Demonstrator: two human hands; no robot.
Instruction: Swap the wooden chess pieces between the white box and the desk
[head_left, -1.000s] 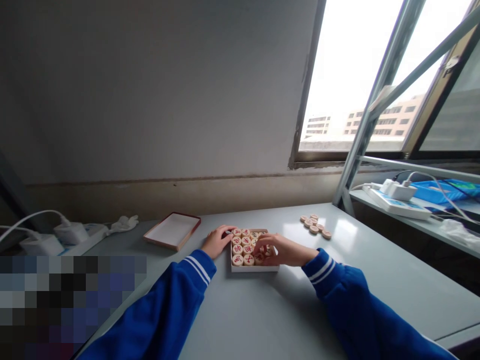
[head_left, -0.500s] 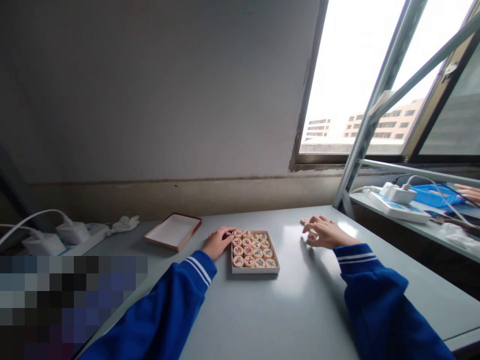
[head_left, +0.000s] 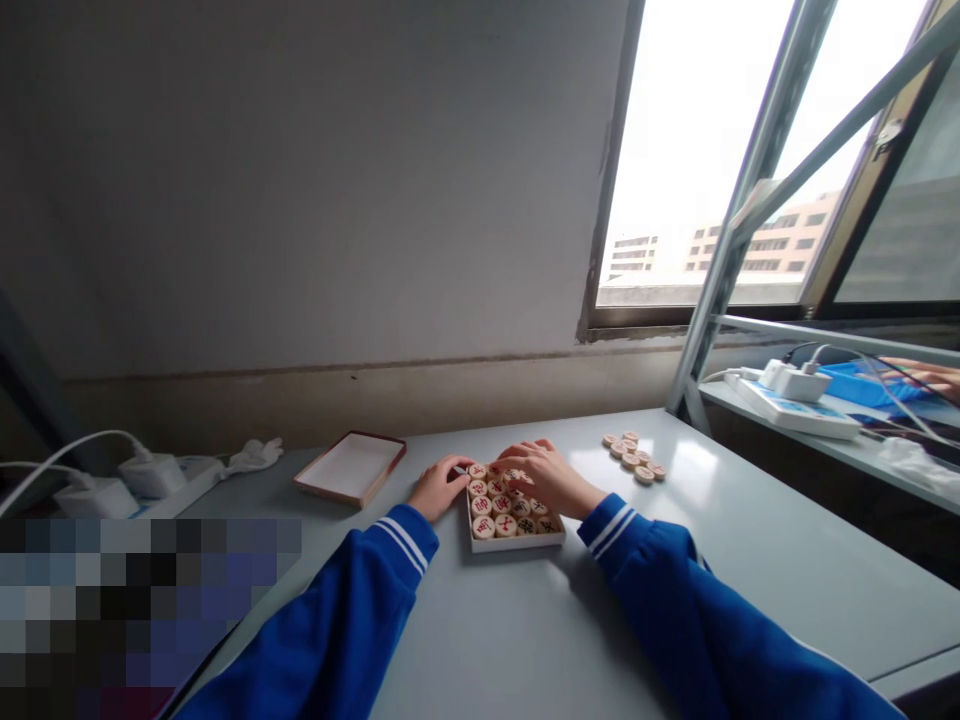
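A shallow white box (head_left: 516,541) on the grey table (head_left: 525,640) holds several round wooden chess pieces (head_left: 495,509) with red and black characters. My left hand (head_left: 437,489) rests curled against the box's left edge, fingertips touching its far left corner. My right hand (head_left: 544,474) lies over the far right part of the box, fingers bent down onto the pieces; whether it pinches one is hidden. Several loose pieces (head_left: 634,456) lie in a small cluster on the table to the right.
The box's lid (head_left: 350,467), red-edged and white inside, lies upturned to the left. Power strips with chargers (head_left: 142,478) and a white glove (head_left: 255,455) sit at far left. A metal post (head_left: 720,270) rises at the table's right rear. Another person's hand (head_left: 930,378) shows on the neighbouring desk.
My right hand went out to the loose pieces on the right, then came back over the box. My left hand stayed at the box's left edge.
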